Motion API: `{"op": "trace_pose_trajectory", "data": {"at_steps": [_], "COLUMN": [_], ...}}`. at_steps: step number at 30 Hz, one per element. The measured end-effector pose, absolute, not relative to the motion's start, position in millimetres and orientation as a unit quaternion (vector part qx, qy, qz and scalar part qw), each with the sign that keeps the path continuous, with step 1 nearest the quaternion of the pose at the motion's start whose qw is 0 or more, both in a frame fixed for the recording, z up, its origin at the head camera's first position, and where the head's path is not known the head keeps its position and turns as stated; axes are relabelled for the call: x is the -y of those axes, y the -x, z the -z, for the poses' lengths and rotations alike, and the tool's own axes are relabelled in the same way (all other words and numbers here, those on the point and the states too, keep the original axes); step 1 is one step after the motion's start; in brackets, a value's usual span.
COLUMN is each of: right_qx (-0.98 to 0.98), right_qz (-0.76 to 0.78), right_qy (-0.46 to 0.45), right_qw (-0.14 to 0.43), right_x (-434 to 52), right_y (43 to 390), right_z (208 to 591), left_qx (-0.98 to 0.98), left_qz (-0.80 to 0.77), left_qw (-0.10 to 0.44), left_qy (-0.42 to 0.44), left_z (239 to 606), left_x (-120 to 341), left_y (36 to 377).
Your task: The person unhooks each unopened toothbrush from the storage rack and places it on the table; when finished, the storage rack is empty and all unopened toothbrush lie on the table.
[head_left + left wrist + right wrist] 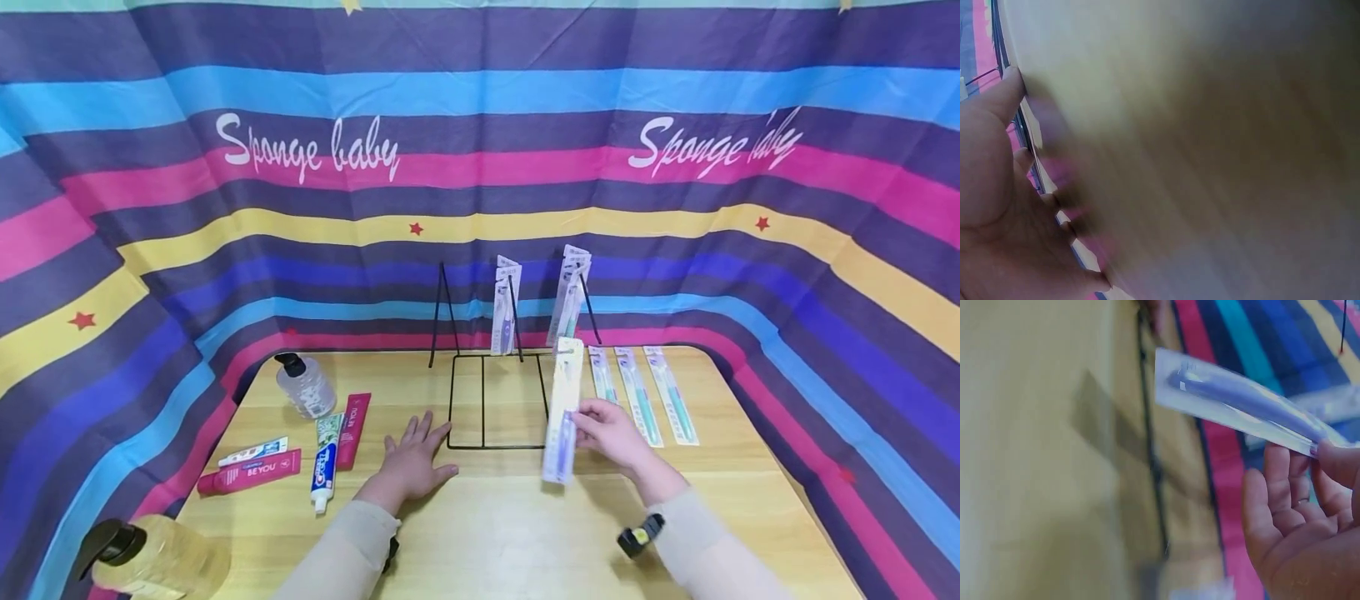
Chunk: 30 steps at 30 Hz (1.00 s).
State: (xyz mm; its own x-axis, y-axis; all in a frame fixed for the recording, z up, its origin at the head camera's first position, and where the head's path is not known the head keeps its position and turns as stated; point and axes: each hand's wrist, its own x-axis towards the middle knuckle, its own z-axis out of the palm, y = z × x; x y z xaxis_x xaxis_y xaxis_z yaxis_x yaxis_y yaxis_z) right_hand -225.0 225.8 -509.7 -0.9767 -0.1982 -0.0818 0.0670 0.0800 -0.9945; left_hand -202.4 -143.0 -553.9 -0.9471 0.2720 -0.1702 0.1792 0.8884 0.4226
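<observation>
My right hand [615, 437] pinches a packaged purple toothbrush [562, 417] by its edge, thumb against fingers, held above the front right of a black wire rack [483, 404]. In the right wrist view the clear-and-white pack [1229, 394] points away from the thumb, its shadow falling on the tabletop. With fingers spread, my left hand [411, 467] rests on the table, fingertips right at the rack's front left corner. A purple toothbrush pack [505, 317] hangs at the rack's middle, and packs with a green toothbrush in front [572, 292] hang at its right.
Three packaged green toothbrushes [639, 396] lie right of the rack. On the left are toothpaste tubes [324, 467], pink tubes [251, 473] and a clear pump bottle [307, 387]. A yellow pump bottle [168, 558] stands front left. A striped curtain [480, 192] surrounds the wooden table [487, 533].
</observation>
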Motion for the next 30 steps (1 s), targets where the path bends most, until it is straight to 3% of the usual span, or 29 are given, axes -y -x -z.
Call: {"op": "trace_pose_trajectory", "data": {"at_steps": [4, 11, 15, 20, 30], "right_qx": [-0.748, -0.907, -0.924, -0.918, -0.913], "right_qz": [0.655, 0.419, 0.362, 0.345, 0.329], "right_qy": [0.006, -0.04, -0.092, -0.157, -0.22], "right_qw": [0.109, -0.021, -0.084, -0.116, -0.103], "right_x": [-280, -378, -417, -433, -438], "right_y": [213, 227, 250, 276, 295], "right_z": [520, 516, 511, 517, 537], "left_qx": [-0.964, -0.965, -0.963, -0.965, -0.964], "left_qz": [-0.211, -0.21, -0.217, -0.208, -0.212], "left_qw": [0.112, 0.112, 0.116, 0.115, 0.11], "left_qy": [-0.114, -0.111, -0.11, -0.109, -0.12], "left_z": [552, 554, 557, 558, 560], "left_x": [144, 146, 146, 149, 147], "left_y": [202, 205, 207, 206, 207]}}
